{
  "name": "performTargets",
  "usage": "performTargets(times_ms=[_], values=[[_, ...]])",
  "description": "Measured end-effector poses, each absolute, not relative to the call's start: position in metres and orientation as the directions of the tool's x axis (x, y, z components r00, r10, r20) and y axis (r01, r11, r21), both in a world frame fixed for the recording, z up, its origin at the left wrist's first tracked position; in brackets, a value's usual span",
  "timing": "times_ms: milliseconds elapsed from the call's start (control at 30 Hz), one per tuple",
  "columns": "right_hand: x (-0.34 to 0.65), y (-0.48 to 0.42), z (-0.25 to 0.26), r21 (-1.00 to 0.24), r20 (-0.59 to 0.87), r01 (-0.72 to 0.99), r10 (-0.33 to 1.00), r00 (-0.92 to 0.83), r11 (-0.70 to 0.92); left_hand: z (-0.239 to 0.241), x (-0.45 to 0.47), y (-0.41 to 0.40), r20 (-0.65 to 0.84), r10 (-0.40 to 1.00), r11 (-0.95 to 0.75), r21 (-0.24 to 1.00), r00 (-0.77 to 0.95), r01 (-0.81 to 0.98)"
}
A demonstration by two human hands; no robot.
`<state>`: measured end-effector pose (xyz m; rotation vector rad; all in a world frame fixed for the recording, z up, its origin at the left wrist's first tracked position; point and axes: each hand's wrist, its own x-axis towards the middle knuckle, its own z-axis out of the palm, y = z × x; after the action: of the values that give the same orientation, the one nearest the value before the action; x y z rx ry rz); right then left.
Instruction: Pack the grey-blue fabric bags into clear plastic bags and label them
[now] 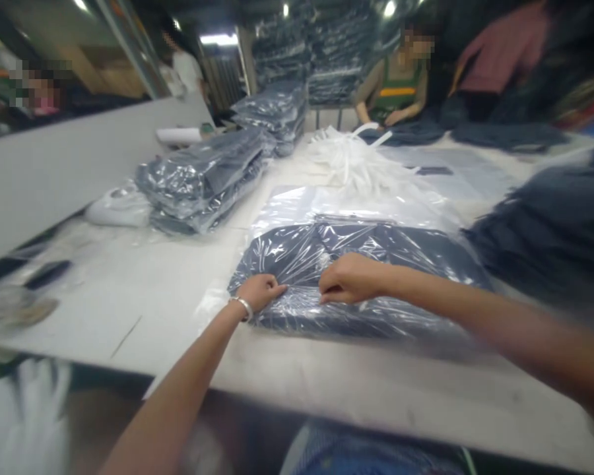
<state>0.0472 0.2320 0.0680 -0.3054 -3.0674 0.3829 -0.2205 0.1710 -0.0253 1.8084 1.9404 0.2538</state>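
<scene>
A dark folded garment (426, 254) lies flat in a clear plastic bag (297, 307) on the table in front of me. My left hand (258, 292), with a bracelet at its wrist, is closed on the film near the bag's left end, its thumb pointing right. To the right of it, my right hand (351, 278) is curled with the fingers pinched together on the film over the middle of the bag. The fingertips of both hands are partly hidden. Shiny creases run through the plastic between and around the hands.
Bagged dark garments (202, 175) are stacked at the back left. White strips (344, 158) lie in a heap behind the bag. A pile of dark garments (549, 224) stands at the right. Across the table (143, 284), a co-worker (396, 89) handles dark cloth.
</scene>
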Motion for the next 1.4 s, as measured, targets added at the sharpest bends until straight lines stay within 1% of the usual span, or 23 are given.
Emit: performTargets(times_ms=[100,267,367,433,533,667,733,800,833,867,900,933,967,1000,1033,1067,1100,1133,1167,1200,1267,1333,1400], values=[[0.001,0.255,0.053,-0.197,-0.094,0.178,0.162,-0.982,0.964,-0.025,-0.219,0.169,-0.224,0.974,0.129,0.458,-0.026,0.879],[-0.047,0.275,0.036,-0.113,-0.215,0.144,0.117,-0.970,0.983,-0.022,-0.216,0.167,-0.238,0.971,0.138,0.473,-0.025,0.870],[-0.064,0.279,0.032,-0.022,-0.327,0.135,0.121,-0.937,0.991,-0.020,-0.215,0.165,-0.251,0.967,0.154,0.478,-0.034,0.865],[-0.071,0.282,0.031,0.023,-0.367,0.153,0.151,-0.918,0.988,-0.018,-0.214,0.164,-0.259,0.965,0.166,0.475,-0.042,0.864],[-0.078,0.291,0.025,0.043,-0.362,0.226,0.226,-0.904,0.973,-0.015,-0.212,0.164,-0.275,0.960,0.177,0.458,-0.051,0.871],[-0.075,0.309,0.023,0.032,-0.347,0.323,0.314,-0.884,0.946,-0.016,-0.212,0.166,-0.280,0.958,0.175,0.422,-0.056,0.889],[-0.065,0.314,0.029,0.044,-0.266,0.442,0.436,-0.859,0.896,-0.018,-0.213,0.167,-0.274,0.960,0.167,0.415,-0.052,0.894],[-0.045,0.308,0.039,0.066,-0.136,0.578,0.581,-0.802,0.813,-0.020,-0.214,0.168,-0.269,0.962,0.164,0.406,-0.053,0.899],[-0.032,0.298,0.044,0.043,-0.068,0.636,0.637,-0.768,0.771,-0.021,-0.215,0.168,-0.265,0.963,0.162,0.399,-0.056,0.902],[-0.017,0.284,0.047,-0.028,-0.022,0.677,0.676,-0.736,0.736,-0.021,-0.215,0.168,-0.261,0.964,0.159,0.392,-0.056,0.906],[-0.001,0.265,0.048,-0.150,-0.006,0.702,0.709,-0.705,0.696,-0.022,-0.216,0.168,-0.256,0.965,0.155,0.385,-0.056,0.910],[0.017,0.242,0.047,-0.339,-0.025,0.698,0.736,-0.677,0.631,-0.022,-0.216,0.168,-0.252,0.966,0.150,0.378,-0.055,0.913],[0.034,0.217,0.043,-0.554,-0.113,0.662,0.742,-0.660,0.504,-0.021,-0.216,0.169,-0.247,0.968,0.142,0.372,-0.050,0.917],[0.052,0.190,0.036,-0.731,-0.251,0.614,0.720,-0.648,0.298,-0.020,-0.216,0.169,-0.241,0.969,0.133,0.365,-0.044,0.921],[0.069,0.163,0.027,-0.822,-0.383,0.568,0.693,-0.611,0.046,-0.019,-0.217,0.169,-0.237,0.971,0.121,0.358,-0.036,0.926],[0.085,0.139,0.016,-0.836,-0.501,0.510,0.663,-0.556,-0.205,-0.018,-0.217,0.170,-0.233,0.972,0.107,0.349,-0.025,0.931],[0.100,0.117,0.005,-0.815,-0.577,0.398,0.654,-0.490,-0.421,-0.016,-0.218,0.171,-0.231,0.973,0.091,0.337,-0.011,0.937],[0.113,0.100,-0.007,-0.781,-0.616,0.237,0.652,-0.442,-0.578,-0.014,-0.218,0.172,-0.229,0.973,0.071,0.323,0.005,0.944],[0.124,0.086,-0.018,-0.727,-0.644,0.060,0.648,-0.406,-0.684,-0.011,-0.218,0.173,-0.227,0.974,0.050,0.305,0.021,0.951],[0.132,0.076,-0.029,-0.673,-0.647,-0.118,0.658,-0.385,-0.731,-0.008,-0.218,0.175,-0.227,0.973,0.030,0.284,0.037,0.958],[0.141,0.067,-0.047,-0.581,-0.618,-0.390,0.699,-0.359,-0.714,-0.001,-0.217,0.178,-0.232,0.971,-0.002,0.240,0.060,0.971],[0.140,0.066,-0.059,-0.543,-0.574,-0.536,0.752,-0.326,-0.647,0.006,-0.216,0.181,-0.246,0.967,-0.022,0.197,0.071,0.980],[0.132,0.068,-0.066,-0.537,-0.547,-0.604,0.788,-0.281,-0.588,0.013,-0.216,0.185,-0.259,0.964,-0.026,0.155,0.066,0.988]])
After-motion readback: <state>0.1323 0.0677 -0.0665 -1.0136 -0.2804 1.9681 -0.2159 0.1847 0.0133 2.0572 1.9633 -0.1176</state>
